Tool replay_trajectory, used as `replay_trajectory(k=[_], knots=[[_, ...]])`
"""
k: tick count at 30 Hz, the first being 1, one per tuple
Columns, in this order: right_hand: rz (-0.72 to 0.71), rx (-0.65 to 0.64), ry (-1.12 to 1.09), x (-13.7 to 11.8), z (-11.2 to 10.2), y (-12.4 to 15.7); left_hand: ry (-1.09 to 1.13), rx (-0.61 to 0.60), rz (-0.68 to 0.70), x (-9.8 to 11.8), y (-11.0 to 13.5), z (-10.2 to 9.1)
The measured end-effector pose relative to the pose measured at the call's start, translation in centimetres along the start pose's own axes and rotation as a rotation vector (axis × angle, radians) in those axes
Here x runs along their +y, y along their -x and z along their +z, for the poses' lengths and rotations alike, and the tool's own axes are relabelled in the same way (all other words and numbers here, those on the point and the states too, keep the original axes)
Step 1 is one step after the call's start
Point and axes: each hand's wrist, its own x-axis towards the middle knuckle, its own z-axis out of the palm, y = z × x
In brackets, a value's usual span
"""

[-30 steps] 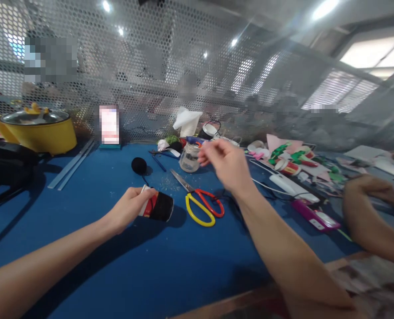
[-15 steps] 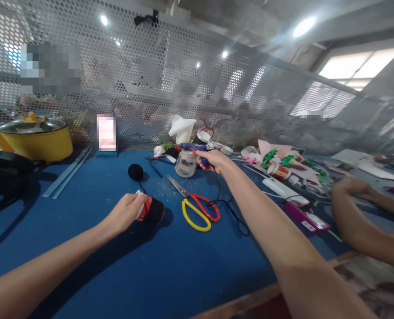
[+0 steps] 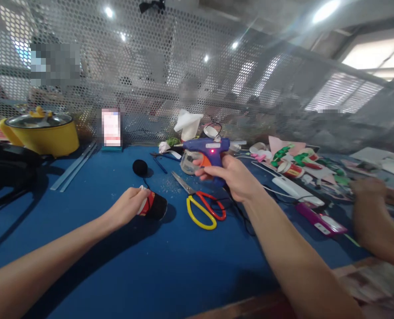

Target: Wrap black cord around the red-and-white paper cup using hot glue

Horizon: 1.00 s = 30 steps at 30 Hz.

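Note:
My right hand [image 3: 235, 175] grips a blue hot glue gun [image 3: 208, 148] with an orange trigger and a lit red light. Its nozzle points left, in front of a clear jar [image 3: 187, 164]. Closed on a small black-and-red cup-shaped piece [image 3: 156, 206], with white at its near end, is my left hand [image 3: 132, 204]. A round black pompom [image 3: 140, 168] is beyond that piece, and a thin dark cord runs between the two. Scissors [image 3: 200, 204] with one yellow and one red handle lie between my hands. Behind them are dark blue pliers [image 3: 159, 163].
At the left stand a yellow electric pot [image 3: 42, 137] and clear glue sticks [image 3: 73, 166]. A lit phone [image 3: 111, 128] leans by the perforated metal screen. To the right are a white power strip [image 3: 296, 190], a purple box [image 3: 321, 220], craft scraps [image 3: 293, 159] and another person's arm [image 3: 376, 217].
My right hand has lifted the glue gun from the jar and brought it nearer. My left hand still holds the black-and-red piece. The view has shifted slightly.

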Motion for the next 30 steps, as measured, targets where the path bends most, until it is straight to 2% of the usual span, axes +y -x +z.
replay_trajectory(k=[5, 8, 11, 14, 20, 25, 30], knots=[[0.173, -0.128, 0.152, 0.7, 1.5, 3.1, 0.026, 0.014, -0.035, -0.3, -0.5, -0.1], [0.207, -0.241, 0.259, 0.9, 2.4, 4.1, 0.029, 0.008, -0.029, -0.5, -0.7, -0.1], [0.212, -0.257, 0.370, 0.5, 3.2, 5.0, 0.043, -0.019, -0.044, -0.2, -0.6, -0.1], [0.156, -0.238, 0.496, 0.1, 3.8, 5.4, 0.040, -0.025, -0.036, 0.1, -0.4, 0.0], [-0.077, -0.197, 0.685, 0.7, 4.1, 5.7, 0.041, -0.022, -0.037, -0.2, -0.3, 0.0], [-0.085, -0.184, 0.782, 0.9, 4.3, 5.9, 0.017, -0.036, -0.030, -0.3, -0.4, 0.0], [-0.086, -0.192, 0.788, 0.6, 4.4, 5.9, -0.020, -0.039, -0.020, -0.5, -0.5, 0.1]])
